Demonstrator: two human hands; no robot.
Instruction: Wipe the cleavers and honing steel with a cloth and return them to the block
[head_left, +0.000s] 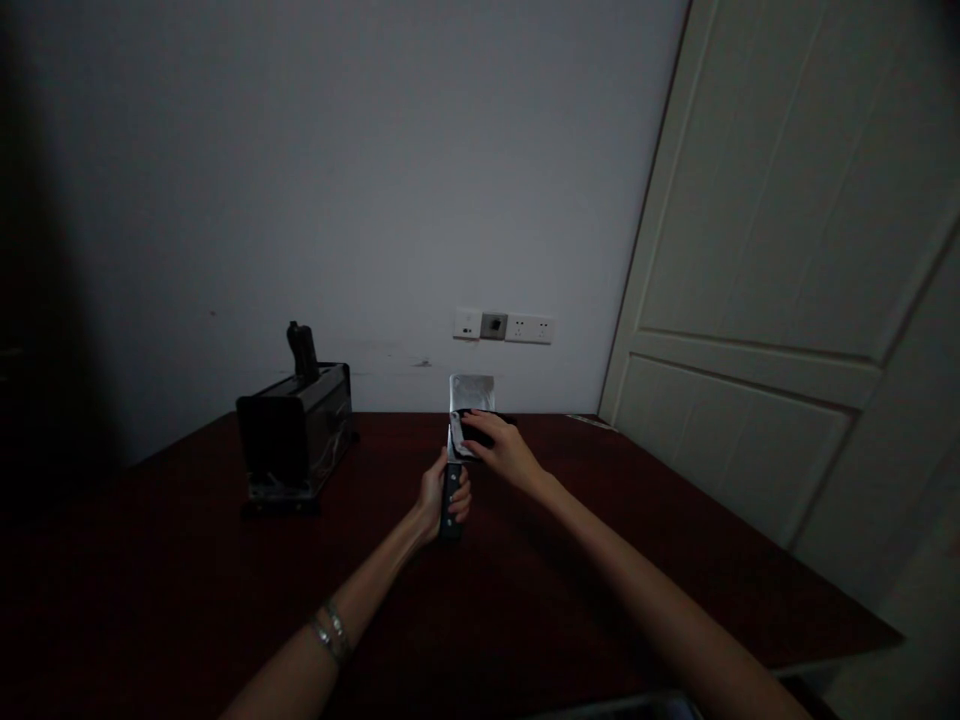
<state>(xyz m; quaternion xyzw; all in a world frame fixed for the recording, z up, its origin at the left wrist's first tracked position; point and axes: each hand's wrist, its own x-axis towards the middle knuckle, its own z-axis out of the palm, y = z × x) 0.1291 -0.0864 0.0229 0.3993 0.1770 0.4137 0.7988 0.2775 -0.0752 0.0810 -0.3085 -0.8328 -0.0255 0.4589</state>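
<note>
The left hand (pixel 439 497) has its grip clamped on the cleaver (pixel 471 390) handle. The right hand (pixel 506 452) pinches a dark cloth (pixel 476 432) against the blade. Wiping seems in hand, and the fingers must avoid the edge.

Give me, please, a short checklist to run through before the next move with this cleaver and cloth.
1. Left hand gripping the cleaver by its handle: ok.
2. Right hand holding the dark cloth against the blade: ok.
3. Cutting edge clear of skin: cannot tell, too dim.
4. Blade pointing away from the body: ok.
5. Knife block standing apart on the table: ok.
</note>
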